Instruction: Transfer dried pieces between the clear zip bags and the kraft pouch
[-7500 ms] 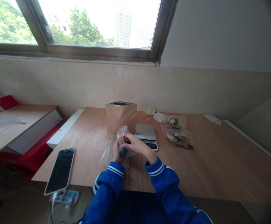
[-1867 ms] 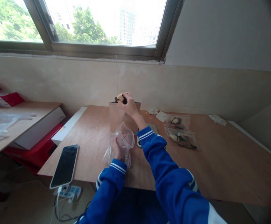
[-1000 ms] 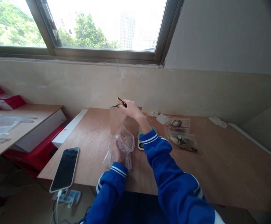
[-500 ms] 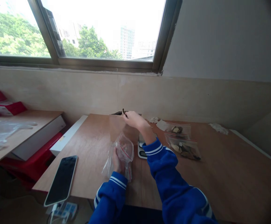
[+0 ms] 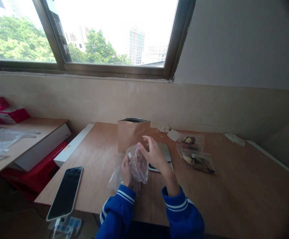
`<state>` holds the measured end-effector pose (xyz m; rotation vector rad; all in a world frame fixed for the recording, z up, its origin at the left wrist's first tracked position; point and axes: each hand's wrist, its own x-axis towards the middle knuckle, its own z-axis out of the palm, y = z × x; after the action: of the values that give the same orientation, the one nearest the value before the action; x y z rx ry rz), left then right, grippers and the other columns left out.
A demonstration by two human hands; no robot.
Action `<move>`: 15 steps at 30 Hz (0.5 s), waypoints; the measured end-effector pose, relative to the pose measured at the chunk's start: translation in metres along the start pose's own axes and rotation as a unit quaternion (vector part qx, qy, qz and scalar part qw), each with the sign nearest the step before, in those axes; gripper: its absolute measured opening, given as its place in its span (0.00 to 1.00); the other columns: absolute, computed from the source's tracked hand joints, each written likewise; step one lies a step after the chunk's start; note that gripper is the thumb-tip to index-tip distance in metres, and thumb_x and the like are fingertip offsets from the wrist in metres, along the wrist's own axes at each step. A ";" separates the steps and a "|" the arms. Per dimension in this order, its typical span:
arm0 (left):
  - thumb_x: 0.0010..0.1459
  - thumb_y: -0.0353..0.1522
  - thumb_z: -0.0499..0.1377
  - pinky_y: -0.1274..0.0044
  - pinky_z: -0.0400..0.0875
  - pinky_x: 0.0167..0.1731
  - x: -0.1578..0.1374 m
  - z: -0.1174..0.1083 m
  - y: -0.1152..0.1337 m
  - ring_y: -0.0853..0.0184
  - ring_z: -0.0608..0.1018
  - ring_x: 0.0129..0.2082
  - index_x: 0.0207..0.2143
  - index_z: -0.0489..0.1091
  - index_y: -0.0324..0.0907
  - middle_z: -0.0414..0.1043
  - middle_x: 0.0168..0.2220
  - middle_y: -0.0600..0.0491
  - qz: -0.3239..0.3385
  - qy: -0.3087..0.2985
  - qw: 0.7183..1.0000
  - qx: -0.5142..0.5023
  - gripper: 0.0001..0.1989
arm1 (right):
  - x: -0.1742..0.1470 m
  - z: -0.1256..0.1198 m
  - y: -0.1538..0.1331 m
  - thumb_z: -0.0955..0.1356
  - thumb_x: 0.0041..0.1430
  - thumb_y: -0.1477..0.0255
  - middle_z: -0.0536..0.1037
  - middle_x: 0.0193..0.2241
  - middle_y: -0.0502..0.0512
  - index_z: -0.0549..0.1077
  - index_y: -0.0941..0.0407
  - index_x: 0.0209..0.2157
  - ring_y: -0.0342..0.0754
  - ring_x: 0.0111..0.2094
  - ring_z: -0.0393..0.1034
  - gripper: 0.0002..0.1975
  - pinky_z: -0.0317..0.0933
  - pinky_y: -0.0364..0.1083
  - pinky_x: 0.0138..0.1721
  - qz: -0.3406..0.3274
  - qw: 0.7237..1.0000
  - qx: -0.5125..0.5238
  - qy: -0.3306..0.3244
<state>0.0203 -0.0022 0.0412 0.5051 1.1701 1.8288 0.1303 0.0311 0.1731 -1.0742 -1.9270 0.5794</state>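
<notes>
My left hand (image 5: 126, 171) grips a clear zip bag (image 5: 139, 167) with a red seal line, held up off the table. A small white packet or label shows through its plastic. My right hand (image 5: 154, 154) is open beside the bag's mouth, fingers apart, with nothing visible in them. Behind the bag a brown kraft pouch (image 5: 131, 134) stands upright, its dark mouth open at the top. Partly hidden under my right hand is a kitchen scale (image 5: 166, 151). More clear plastic bags (image 5: 115, 177) lie beneath my left hand.
Two zip bags with dark and pale pieces, a far one (image 5: 189, 140) and a nearer one (image 5: 196, 162), lie to the right. A phone (image 5: 66, 192) overhangs the left front edge. Crumpled tissue (image 5: 234, 138) sits at the back right. A side table (image 5: 52, 124) stands left.
My right hand has come down from the pouch's mouth to beside the zip bag. The dark piece seen in its fingers earlier no longer shows. The zip bag has tilted to the right.
</notes>
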 end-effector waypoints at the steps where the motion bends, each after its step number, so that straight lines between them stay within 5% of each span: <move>1: 0.56 0.50 0.57 0.73 0.72 0.40 -0.003 0.003 0.001 0.63 0.77 0.37 0.35 0.71 0.42 0.74 0.34 0.50 0.030 0.003 0.999 0.014 0.20 | -0.011 0.003 0.009 0.65 0.61 0.57 0.76 0.42 0.58 0.69 0.57 0.48 0.51 0.39 0.72 0.20 0.66 0.49 0.42 0.033 0.999 0.023 -0.025; 3: 0.58 0.50 0.56 0.74 0.71 0.36 -0.010 0.009 0.003 0.65 0.75 0.33 0.33 0.68 0.42 0.71 0.31 0.52 0.076 0.007 0.995 0.058 0.20 | -0.026 0.009 0.025 0.63 0.62 0.56 0.77 0.32 0.55 0.71 0.57 0.40 0.49 0.31 0.72 0.18 0.65 0.46 0.33 0.082 0.993 0.064 -0.049; 6: 0.60 0.50 0.53 0.74 0.69 0.34 -0.019 0.016 0.012 0.65 0.74 0.31 0.32 0.65 0.42 0.70 0.29 0.53 0.115 -0.001 0.979 0.167 0.19 | -0.036 0.011 0.044 0.59 0.63 0.55 0.76 0.24 0.54 0.70 0.56 0.30 0.48 0.24 0.70 0.20 0.61 0.44 0.25 0.121 0.987 0.104 0.005; 15: 0.61 0.47 0.50 0.68 0.70 0.35 -0.030 -0.019 0.039 0.58 0.77 0.34 0.39 0.62 0.43 0.72 0.35 0.48 0.144 0.040 0.904 0.400 0.16 | -0.062 0.041 0.060 0.60 0.58 0.47 0.76 0.26 0.54 0.70 0.56 0.40 0.47 0.17 0.67 0.26 0.58 0.43 0.14 0.219 0.949 0.225 0.034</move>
<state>0.0042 -0.0437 0.0696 1.1183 1.9911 1.5415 0.1412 0.0102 0.0811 -1.1967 -1.3949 1.1491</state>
